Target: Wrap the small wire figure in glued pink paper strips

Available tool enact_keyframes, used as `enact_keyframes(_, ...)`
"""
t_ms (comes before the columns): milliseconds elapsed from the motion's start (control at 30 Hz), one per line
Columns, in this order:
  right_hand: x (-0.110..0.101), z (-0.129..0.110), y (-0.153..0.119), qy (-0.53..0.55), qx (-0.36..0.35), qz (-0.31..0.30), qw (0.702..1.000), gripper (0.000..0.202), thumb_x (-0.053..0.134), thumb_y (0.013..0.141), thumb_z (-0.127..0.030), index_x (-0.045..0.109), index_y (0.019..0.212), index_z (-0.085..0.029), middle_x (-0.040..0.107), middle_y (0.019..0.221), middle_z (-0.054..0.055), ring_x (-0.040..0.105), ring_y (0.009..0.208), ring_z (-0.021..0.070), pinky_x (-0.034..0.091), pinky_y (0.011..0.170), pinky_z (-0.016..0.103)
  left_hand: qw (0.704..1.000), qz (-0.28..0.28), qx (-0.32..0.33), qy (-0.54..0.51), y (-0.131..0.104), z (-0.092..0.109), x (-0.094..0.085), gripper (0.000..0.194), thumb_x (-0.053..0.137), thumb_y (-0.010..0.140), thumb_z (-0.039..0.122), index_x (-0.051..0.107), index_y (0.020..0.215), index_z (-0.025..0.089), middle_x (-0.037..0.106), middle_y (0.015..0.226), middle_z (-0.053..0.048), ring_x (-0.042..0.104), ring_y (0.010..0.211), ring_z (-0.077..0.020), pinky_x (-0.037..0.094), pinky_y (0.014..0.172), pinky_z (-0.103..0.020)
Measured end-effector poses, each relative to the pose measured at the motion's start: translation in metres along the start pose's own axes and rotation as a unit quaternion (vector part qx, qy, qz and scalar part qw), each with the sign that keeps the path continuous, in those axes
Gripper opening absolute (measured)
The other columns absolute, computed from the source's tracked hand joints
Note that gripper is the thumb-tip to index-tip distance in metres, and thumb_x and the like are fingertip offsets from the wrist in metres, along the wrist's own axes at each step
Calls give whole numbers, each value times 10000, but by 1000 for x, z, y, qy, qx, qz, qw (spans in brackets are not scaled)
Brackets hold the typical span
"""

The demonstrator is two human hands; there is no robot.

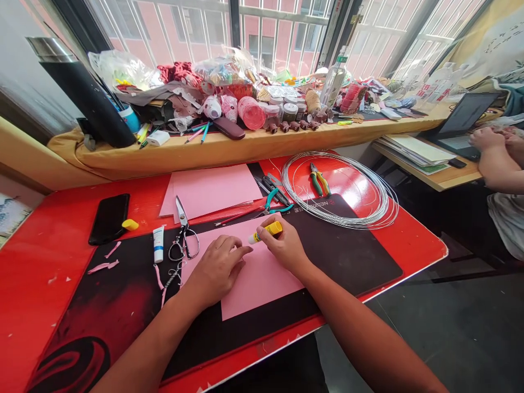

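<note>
across pink sheet (262, 281), left hand (219, 265), fingers slightly spread, seemingly steadies it while right hand (285, 248) finger-pinches glue stick (274, 227), likely for control.

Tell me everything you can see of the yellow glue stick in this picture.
The glue stick is a short yellow tube, plastic by its look, with dark markings too small to read and a whitish end with no cap on. The right hand holds it between thumb and fingers, hiding part of the barrel. It slants over the pink sheet, whitish end lower and pointing toward the left hand. Whether that end touches the paper cannot be told.
</note>
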State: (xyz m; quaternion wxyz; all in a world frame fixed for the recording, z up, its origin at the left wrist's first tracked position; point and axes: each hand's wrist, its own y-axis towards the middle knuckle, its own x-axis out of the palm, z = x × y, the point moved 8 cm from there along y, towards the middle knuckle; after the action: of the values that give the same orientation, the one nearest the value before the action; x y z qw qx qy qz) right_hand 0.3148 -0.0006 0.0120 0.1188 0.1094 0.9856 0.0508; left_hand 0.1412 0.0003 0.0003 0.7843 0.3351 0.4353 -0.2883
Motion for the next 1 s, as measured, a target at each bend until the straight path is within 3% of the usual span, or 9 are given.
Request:
enact_keyframes(267,0,0,-1,-6,-5,-3,1000,233,685,923,-450,622,830,-246,704,796,7,574,684,189,460,644,308,1000,-18,-5,10,2,-1,5,232,526,1024,202,727,1130,246,663,1131,-95,573,1096,-281,502,1004,-485)
enact_keyframes(500,-1,-1,-1,-13,-6,1,1000,244,691,916,-453,613,816,-245,652,764,-2,529,657,181,434,630,302,999,-16,-30,31,0,-4,3,85,598,1000,259,641,933,227,661,1008,-66,575,1001,-277,485,918,-455)
enact_keyframes(767,3,3,0,-13,-1,-12,1000,240,681,922,-456,618,829,-244,668,761,2,535,664,186,432,626,300,999,10,-43,32,-1,-6,3,100,603,1018,295,627,965,213,659,973,-62,572,941,-272,475,870,-434)
enact_keyframes(1000,3,1,-4,-63,-4,-16,998,268,664,918,-458,567,779,-251,661,689,-4,532,617,182,404,596,294,999,35,-5,8,-4,-9,-8,209,517,1056,187,721,1019,215,675,982,-66,594,960,-247,486,902,-410)
